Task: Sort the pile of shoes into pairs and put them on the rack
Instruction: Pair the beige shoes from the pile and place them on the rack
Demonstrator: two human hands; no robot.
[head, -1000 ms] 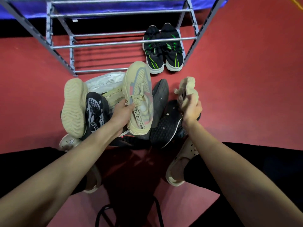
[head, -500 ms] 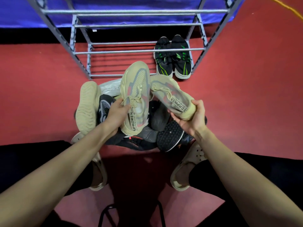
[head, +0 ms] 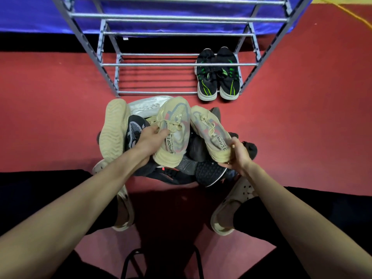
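Two beige knit sneakers are up over the pile (head: 181,158), toes pointing at the rack (head: 161,64), soft mesh uppers with grey and pink panels and thick ribbed soles. The left hand (head: 150,141) grips the left sneaker (head: 175,133) by its side at the laces, fingers curled over the upper. The right hand (head: 237,156) clamps the heel of the right sneaker (head: 209,131), thumb on top. The two shoes sit just beside each other, hands apart.

Below them the pile lies on the red floor (head: 50,117): a beige shoe (head: 113,129) turned sole-up with wavy tread, a white shoe (head: 145,104) half buried, dark mesh shoes tangled underneath and hard to tell apart.

On the rack's bottom tier, metal bars, a black pair (head: 218,77) with green stripes stands at the right end, partly crossed by a bar. The rack's top is cut off.
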